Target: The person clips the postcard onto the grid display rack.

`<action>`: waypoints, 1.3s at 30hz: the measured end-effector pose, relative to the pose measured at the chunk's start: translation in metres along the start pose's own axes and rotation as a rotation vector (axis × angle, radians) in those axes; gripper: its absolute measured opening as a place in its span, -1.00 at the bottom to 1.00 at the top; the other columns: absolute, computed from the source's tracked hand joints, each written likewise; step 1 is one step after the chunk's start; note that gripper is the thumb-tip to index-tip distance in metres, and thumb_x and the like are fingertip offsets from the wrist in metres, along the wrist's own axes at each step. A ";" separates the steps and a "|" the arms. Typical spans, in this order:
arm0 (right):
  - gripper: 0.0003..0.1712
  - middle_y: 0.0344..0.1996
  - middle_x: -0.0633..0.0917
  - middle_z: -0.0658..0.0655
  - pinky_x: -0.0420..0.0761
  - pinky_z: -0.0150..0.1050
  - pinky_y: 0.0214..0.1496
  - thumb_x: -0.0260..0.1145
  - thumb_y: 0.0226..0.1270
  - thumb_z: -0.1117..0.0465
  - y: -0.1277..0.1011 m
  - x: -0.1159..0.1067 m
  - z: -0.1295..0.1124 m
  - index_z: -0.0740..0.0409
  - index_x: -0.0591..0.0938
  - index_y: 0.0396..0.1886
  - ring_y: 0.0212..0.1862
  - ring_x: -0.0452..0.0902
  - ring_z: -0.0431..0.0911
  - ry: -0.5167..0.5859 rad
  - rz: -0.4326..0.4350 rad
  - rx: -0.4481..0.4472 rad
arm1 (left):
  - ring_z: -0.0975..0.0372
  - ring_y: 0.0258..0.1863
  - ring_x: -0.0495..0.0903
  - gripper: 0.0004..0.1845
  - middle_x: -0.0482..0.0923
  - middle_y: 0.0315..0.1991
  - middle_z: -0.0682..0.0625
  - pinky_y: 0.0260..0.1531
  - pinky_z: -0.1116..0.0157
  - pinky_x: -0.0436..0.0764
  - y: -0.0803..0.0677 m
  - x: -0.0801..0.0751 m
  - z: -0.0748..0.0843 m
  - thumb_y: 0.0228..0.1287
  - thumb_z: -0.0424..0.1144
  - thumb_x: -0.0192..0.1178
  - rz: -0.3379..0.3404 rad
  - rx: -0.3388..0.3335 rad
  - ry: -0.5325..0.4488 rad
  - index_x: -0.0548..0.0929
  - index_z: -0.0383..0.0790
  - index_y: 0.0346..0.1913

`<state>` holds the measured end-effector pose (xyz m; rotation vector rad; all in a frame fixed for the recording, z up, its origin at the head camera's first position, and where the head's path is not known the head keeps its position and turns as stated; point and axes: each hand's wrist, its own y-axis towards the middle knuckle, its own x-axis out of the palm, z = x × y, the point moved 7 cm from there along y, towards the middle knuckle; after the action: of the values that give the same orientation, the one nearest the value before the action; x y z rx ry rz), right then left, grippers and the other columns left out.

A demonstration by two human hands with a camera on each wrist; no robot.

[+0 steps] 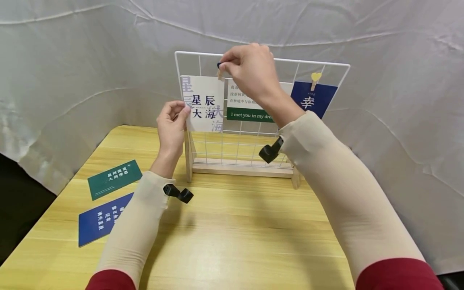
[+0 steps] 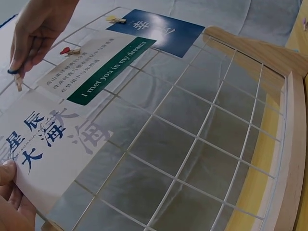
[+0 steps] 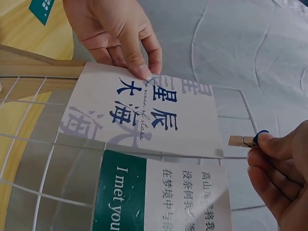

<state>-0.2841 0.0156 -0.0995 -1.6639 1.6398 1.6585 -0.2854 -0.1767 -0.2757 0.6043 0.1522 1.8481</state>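
My left hand pinches the left edge of a white card with dark blue and lilac characters, holding it against a white wire grid. Between thumb and finger, my right hand grips a small wooden clothespin with a dark blue top. The clothespin's tip is just above the card's upper right corner; in the right wrist view a small gap separates them. Beside it on the grid hangs a white and green card, with a red-topped clothespin at its top edge.
A blue card hangs at the grid's right under a yellow heart clothespin. The grid stands in a wooden base on the table. A green card and another blue card lie at left. Grey cloth hangs behind.
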 end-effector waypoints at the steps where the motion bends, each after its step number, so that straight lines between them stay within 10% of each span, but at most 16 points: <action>1: -0.79 -0.16 0.76 -0.14 0.22 -0.41 0.31 0.30 0.39 0.01 0.001 0.001 -0.001 -0.13 0.75 -0.07 -0.19 0.61 -0.30 -0.006 0.002 0.004 | 0.17 -0.25 0.59 -0.91 0.66 -0.14 -0.13 -0.28 0.36 0.60 0.000 0.000 0.000 0.31 -0.38 0.26 0.004 0.005 0.006 0.62 -0.20 -0.17; 8: -0.80 -0.17 0.76 -0.13 0.48 -0.37 -0.10 0.28 0.42 0.07 0.007 0.006 -0.004 -0.09 0.76 -0.08 -0.25 0.62 -0.26 -0.002 -0.008 0.040 | 0.16 -0.22 0.58 -0.91 0.66 -0.13 -0.13 -0.21 0.33 0.56 0.001 0.003 -0.001 0.32 -0.36 0.26 0.022 0.024 0.049 0.64 -0.19 -0.15; 21: -0.78 -0.12 0.75 -0.10 0.22 -0.36 0.35 0.24 0.45 0.08 0.020 0.023 -0.011 -0.07 0.76 -0.07 0.03 0.58 -0.22 -0.052 -0.052 0.039 | 0.18 -0.21 0.55 -0.88 0.64 -0.21 -0.08 -0.22 0.35 0.49 0.005 0.002 0.000 0.29 -0.37 0.29 0.055 0.067 0.081 0.65 -0.24 -0.14; 39: -0.66 0.01 0.71 -0.06 0.55 -0.38 -0.01 0.09 0.55 0.06 0.019 0.037 -0.019 -0.07 0.66 0.15 -0.10 0.64 -0.20 -0.141 -0.077 0.006 | 0.20 -0.23 0.55 -0.79 0.66 -0.18 -0.08 -0.17 0.35 0.52 0.005 0.002 0.004 0.30 -0.23 0.30 0.059 0.135 0.260 0.64 -0.27 -0.09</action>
<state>-0.3011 -0.0244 -0.1144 -1.5486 1.4947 1.6901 -0.2875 -0.1777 -0.2696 0.4628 0.4381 1.9804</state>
